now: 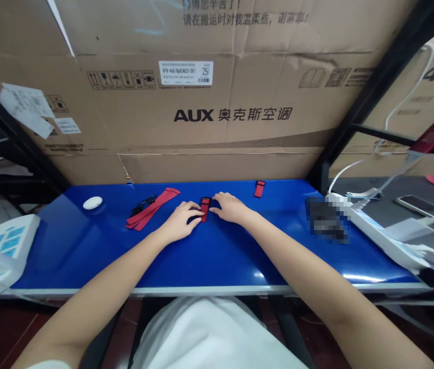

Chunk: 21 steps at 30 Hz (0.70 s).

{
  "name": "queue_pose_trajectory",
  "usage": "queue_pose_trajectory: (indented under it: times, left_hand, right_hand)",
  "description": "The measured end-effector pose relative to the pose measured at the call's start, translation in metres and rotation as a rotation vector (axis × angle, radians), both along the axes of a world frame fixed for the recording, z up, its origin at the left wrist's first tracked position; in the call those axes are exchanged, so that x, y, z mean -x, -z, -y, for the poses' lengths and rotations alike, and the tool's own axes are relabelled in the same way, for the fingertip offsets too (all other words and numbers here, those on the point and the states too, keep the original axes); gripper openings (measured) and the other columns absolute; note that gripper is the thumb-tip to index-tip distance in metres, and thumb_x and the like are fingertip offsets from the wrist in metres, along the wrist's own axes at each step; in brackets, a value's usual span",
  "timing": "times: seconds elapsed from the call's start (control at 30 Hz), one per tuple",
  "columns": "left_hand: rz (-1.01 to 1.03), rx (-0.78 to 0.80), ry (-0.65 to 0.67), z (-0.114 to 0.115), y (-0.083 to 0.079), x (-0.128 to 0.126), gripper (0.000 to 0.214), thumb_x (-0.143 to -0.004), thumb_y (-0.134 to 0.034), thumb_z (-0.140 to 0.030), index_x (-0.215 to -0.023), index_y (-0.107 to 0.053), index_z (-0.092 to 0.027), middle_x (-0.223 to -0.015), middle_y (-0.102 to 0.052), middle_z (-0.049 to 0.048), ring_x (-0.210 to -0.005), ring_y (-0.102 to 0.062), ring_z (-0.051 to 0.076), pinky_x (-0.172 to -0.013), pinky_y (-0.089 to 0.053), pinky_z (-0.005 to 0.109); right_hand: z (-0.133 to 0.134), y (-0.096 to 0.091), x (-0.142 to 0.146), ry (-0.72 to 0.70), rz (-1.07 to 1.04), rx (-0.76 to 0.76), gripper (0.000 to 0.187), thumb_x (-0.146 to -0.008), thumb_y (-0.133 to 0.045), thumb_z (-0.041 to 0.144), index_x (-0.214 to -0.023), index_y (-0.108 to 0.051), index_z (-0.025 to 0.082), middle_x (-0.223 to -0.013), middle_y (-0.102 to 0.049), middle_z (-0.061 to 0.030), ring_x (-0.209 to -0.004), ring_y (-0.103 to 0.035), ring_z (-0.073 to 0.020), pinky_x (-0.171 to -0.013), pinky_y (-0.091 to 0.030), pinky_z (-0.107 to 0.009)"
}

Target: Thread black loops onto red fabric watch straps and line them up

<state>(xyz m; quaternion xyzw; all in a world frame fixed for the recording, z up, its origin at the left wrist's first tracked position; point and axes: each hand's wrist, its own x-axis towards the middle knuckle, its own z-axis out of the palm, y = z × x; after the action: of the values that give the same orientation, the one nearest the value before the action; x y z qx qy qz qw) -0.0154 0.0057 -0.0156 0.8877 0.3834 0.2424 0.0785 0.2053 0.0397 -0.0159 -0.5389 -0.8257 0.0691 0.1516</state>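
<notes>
A short red webbing strap with a black buckle [205, 210] lies on the blue tabletop between my hands. My left hand [182, 222] is at its left edge, fingers curved and apart, the fingertips at or touching the webbing. On the other side, my right hand [230, 207] has its thumb and forefinger apart beside the buckle. Neither hand is closed around the strap. To the left lie several longer red webbing strips [153, 210] with a small pile of black buckles [143, 204] against them. Another red strap with a black buckle [259, 188] rests farther back on the right.
A large cardboard box [240, 138] stands behind the blue table [201, 261]. A white round disc [93, 203] lies at left, near a white power strip [7, 248]. At right are a blurred dark object [327, 220], a white power strip [386, 236] with cables, and a phone [428, 210].
</notes>
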Motion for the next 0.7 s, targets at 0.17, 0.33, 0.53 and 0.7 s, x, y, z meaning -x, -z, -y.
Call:
queue_pose_trajectory:
  times: [0.17,0.33,0.53,0.7]
  left_hand:
    - [-0.098,-0.062,-0.006,-0.007,0.008,-0.009,0.03,-0.095,-0.049,-0.031,-0.115,-0.069,-0.022,-0.122,-0.062,0.0083,-0.113,-0.054,0.025,-0.1,-0.044,0.045]
    - [-0.072,-0.074,-0.02,-0.008,0.01,-0.018,0.032,-0.095,-0.048,-0.029,-0.118,-0.067,-0.019,-0.119,-0.061,0.0098,-0.109,-0.056,0.024,-0.101,-0.044,0.041]
    - [-0.072,0.003,-0.178,-0.007,0.009,-0.007,0.045,-0.095,-0.041,-0.033,-0.133,-0.056,-0.016,-0.139,-0.054,0.013,-0.13,-0.047,0.028,-0.112,-0.034,0.044]
    - [-0.169,0.124,-0.225,-0.013,0.01,0.002,0.054,-0.096,-0.037,-0.042,-0.143,-0.046,-0.018,-0.156,-0.033,0.0095,-0.146,-0.023,0.028,-0.119,-0.018,0.048]
  right_hand:
    - [0.015,0.011,-0.006,-0.063,0.064,0.0,0.058,-0.098,-0.036,0.042,-0.148,-0.038,0.012,-0.157,-0.028,-0.0143,-0.146,-0.024,-0.0295,-0.119,-0.021,-0.045]
    - [0.017,0.02,-0.008,-0.03,0.025,0.008,0.062,-0.098,-0.028,0.046,-0.15,-0.034,0.011,-0.158,-0.025,-0.0115,-0.148,-0.02,-0.027,-0.12,-0.016,-0.044]
    - [0.016,0.017,-0.005,-0.02,0.046,0.016,0.062,-0.098,-0.024,0.045,-0.151,-0.032,0.014,-0.159,-0.023,-0.0086,-0.148,-0.017,-0.0256,-0.121,-0.013,-0.044]
    - [0.021,0.016,-0.005,-0.009,0.081,0.011,0.063,-0.097,-0.025,0.048,-0.152,-0.031,0.016,-0.16,-0.021,-0.007,-0.149,-0.015,-0.0273,-0.121,-0.011,-0.046]
